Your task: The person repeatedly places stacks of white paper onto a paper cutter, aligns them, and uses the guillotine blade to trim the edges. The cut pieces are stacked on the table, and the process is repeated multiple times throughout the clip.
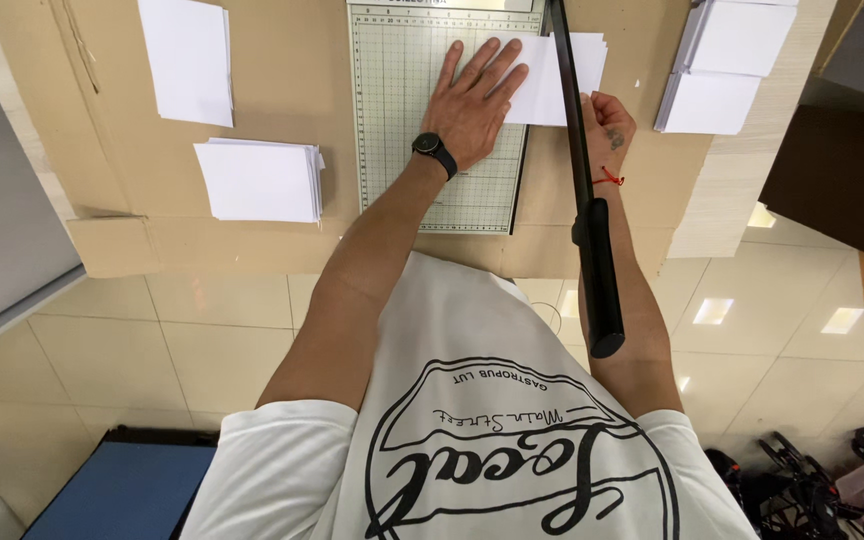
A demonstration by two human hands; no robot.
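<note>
A paper cutter with a green gridded board (392,120) lies on a sheet of brown cardboard (292,240). My left hand (477,95), with a black watch on the wrist, lies flat with fingers spread on a stack of white paper (552,80) on the board. The cutter's black blade arm (582,180) is raised, its handle pointing toward me. My right hand (609,125), with a red thread at the wrist, sits just right of the arm, fingers curled at the paper's near right corner.
Several stacks of white paper lie on the cardboard: two at the left (262,180) (189,58) and one at the far right (727,65). The floor is glossy beige tile (182,340). A blue box (122,490) and black wheeled gear (812,485) stand nearby.
</note>
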